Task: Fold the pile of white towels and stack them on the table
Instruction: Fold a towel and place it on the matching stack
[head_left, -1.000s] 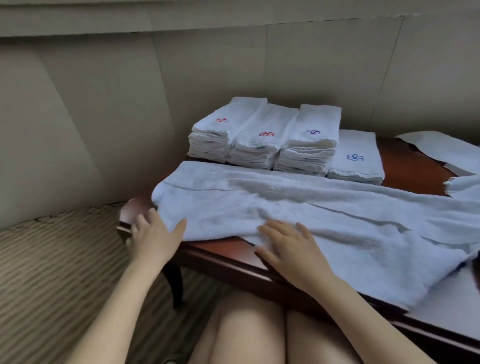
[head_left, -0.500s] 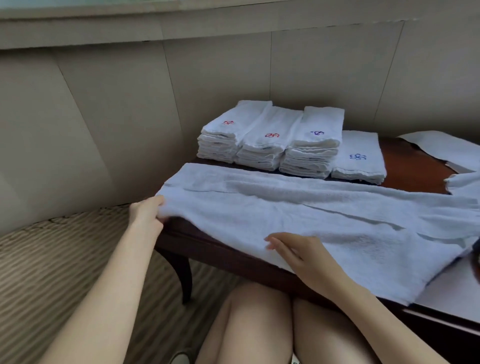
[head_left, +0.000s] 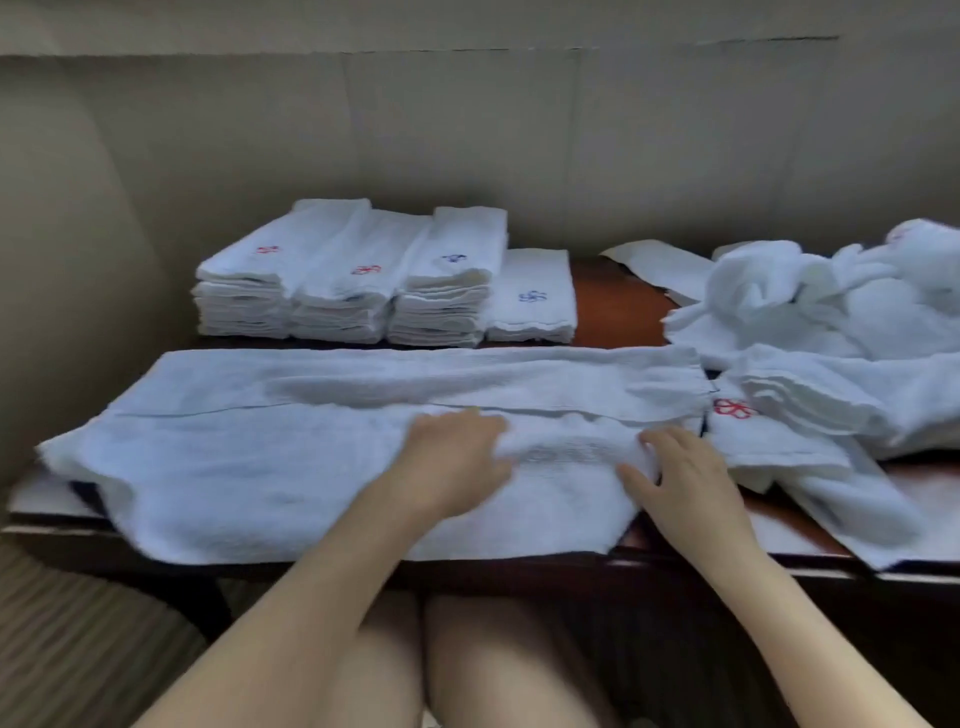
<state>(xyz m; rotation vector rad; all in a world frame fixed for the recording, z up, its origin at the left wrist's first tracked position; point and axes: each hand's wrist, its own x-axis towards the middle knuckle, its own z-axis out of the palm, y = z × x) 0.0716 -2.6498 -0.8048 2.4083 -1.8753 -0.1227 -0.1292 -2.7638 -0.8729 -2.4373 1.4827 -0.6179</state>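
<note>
A long white towel (head_left: 249, 457) lies spread along the front of the dark wooden table (head_left: 613, 306), folded lengthwise with a seam running across it. My left hand (head_left: 452, 462) rests flat on its middle, fingers spread. My right hand (head_left: 685, 483) presses flat on the towel's right part, fingers apart. Behind it stand several stacks of folded white towels (head_left: 353, 275) with red and blue embroidered marks. A rumpled pile of unfolded white towels (head_left: 821, 312) lies at the right.
A towel with a red flower mark (head_left: 737, 415) lies just right of my right hand, with another towel (head_left: 852, 509) hanging over the front edge. A beige padded wall runs behind the table. Striped carpet (head_left: 78, 649) shows at lower left. My knees are under the table edge.
My left hand left the towel's left end and came to its middle. My right hand slid right along the towel. The view swung right, bringing the rumpled pile into sight.
</note>
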